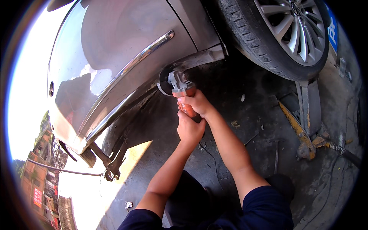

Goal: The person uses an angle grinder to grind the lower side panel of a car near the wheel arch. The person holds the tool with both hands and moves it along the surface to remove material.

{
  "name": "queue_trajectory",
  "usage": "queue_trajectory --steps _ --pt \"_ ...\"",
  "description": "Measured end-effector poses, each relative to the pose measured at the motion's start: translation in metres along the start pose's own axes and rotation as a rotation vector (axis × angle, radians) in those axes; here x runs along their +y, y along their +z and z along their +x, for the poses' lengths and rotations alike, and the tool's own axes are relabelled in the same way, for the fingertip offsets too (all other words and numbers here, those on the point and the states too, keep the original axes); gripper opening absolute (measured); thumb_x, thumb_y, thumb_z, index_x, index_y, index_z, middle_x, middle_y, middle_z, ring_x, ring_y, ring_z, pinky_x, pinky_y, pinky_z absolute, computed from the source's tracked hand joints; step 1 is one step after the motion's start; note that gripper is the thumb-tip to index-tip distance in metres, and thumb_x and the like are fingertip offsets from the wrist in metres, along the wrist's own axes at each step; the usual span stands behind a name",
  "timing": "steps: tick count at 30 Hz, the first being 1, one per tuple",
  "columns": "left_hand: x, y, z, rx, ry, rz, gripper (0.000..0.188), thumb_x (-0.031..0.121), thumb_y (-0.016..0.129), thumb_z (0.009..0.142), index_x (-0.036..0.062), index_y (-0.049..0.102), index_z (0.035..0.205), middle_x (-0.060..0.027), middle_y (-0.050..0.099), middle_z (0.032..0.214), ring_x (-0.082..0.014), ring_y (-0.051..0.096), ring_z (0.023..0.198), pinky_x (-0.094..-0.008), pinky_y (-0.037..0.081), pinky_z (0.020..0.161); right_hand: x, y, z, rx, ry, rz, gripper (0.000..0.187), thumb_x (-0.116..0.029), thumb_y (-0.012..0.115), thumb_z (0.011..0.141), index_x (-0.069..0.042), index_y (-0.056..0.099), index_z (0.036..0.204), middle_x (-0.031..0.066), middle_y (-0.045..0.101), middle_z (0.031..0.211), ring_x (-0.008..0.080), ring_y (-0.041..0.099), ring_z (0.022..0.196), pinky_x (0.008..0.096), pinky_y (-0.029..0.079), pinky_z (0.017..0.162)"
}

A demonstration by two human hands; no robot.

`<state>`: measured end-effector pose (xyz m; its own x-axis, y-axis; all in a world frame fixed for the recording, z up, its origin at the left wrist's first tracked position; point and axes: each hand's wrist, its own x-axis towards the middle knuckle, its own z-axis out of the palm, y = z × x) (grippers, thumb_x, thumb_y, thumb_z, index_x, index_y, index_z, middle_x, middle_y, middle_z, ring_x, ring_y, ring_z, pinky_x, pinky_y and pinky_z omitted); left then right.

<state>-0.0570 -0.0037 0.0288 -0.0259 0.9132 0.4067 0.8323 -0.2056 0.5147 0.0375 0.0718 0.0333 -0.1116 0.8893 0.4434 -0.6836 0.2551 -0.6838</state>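
Observation:
Both hands are wrapped round an orange and grey angle grinder (186, 109). My right hand (199, 103) grips the body just behind the grey gear head. My left hand (190, 128) closes on the rear of the handle, lower down. The grinder's round disc and guard (164, 83) are up against the lower edge of a car's sill (199, 58), beneath the grey-brown door (153, 65). Whether the disc touches the metal I cannot tell. A thin black cord (213, 158) trails from below my hands across the floor.
Upper right is a car wheel (276, 30) with a multi-spoke rim. Below it stands a metal support (309, 107) beside a yellow jack (295, 120). Another dark stand (111, 165) is under the car's other end. A rod (276, 157) and scraps lie on the dark, dirty floor.

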Motion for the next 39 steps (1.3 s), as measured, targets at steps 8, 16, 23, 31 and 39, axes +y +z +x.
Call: queue_trajectory --steps 8,16,23,31,39 --pt "0.000 0.007 0.002 -0.003 0.022 -0.013 0.075 0.037 0.083 0.078 -0.0052 0.040 0.123 -0.0301 0.068 0.108 -0.0480 0.070 0.099 -0.0521 0.057 0.083 -0.005 -0.003 -0.004 0.039 -0.003 -0.025 0.033 -0.009 0.075 0.086 0.003 0.074 0.117 0.0074 0.073 0.092 0.0136 0.067 0.075 0.0313 0.057 0.071" --pt "0.003 0.004 0.004 -0.042 0.066 -0.041 0.071 0.034 0.082 0.078 -0.0045 0.040 0.121 -0.0294 0.069 0.107 -0.0469 0.070 0.098 -0.0518 0.057 0.082 -0.007 -0.007 -0.007 0.079 -0.025 -0.034 0.034 -0.008 0.075 0.086 0.002 0.074 0.117 0.0068 0.072 0.090 0.0135 0.067 0.073 0.0315 0.057 0.069" --pt "-0.007 0.006 0.004 -0.007 0.038 -0.020 0.075 0.035 0.083 0.078 -0.0052 0.040 0.124 -0.0296 0.069 0.109 -0.0473 0.070 0.101 -0.0514 0.057 0.084 0.000 -0.001 -0.002 0.051 -0.019 -0.012 0.032 -0.008 0.075 0.085 0.001 0.075 0.116 0.0080 0.075 0.095 0.0136 0.067 0.074 0.0317 0.057 0.068" --pt "-0.014 -0.002 0.004 0.012 -0.001 -0.013 0.079 0.036 0.083 0.077 -0.0058 0.039 0.127 -0.0306 0.067 0.114 -0.0481 0.070 0.102 -0.0514 0.056 0.085 0.007 0.008 0.003 0.003 -0.001 -0.024 0.031 -0.008 0.077 0.085 -0.001 0.075 0.115 0.0068 0.077 0.101 0.0131 0.068 0.074 0.0316 0.057 0.067" --pt "-0.027 -0.004 0.005 0.022 -0.027 -0.022 0.077 0.034 0.084 0.077 -0.0066 0.040 0.125 -0.0314 0.068 0.109 -0.0482 0.070 0.102 -0.0511 0.056 0.084 0.019 0.018 0.006 -0.001 0.001 0.002 0.030 -0.008 0.078 0.084 -0.002 0.075 0.113 0.0054 0.075 0.096 0.0129 0.067 0.071 0.0312 0.056 0.066"
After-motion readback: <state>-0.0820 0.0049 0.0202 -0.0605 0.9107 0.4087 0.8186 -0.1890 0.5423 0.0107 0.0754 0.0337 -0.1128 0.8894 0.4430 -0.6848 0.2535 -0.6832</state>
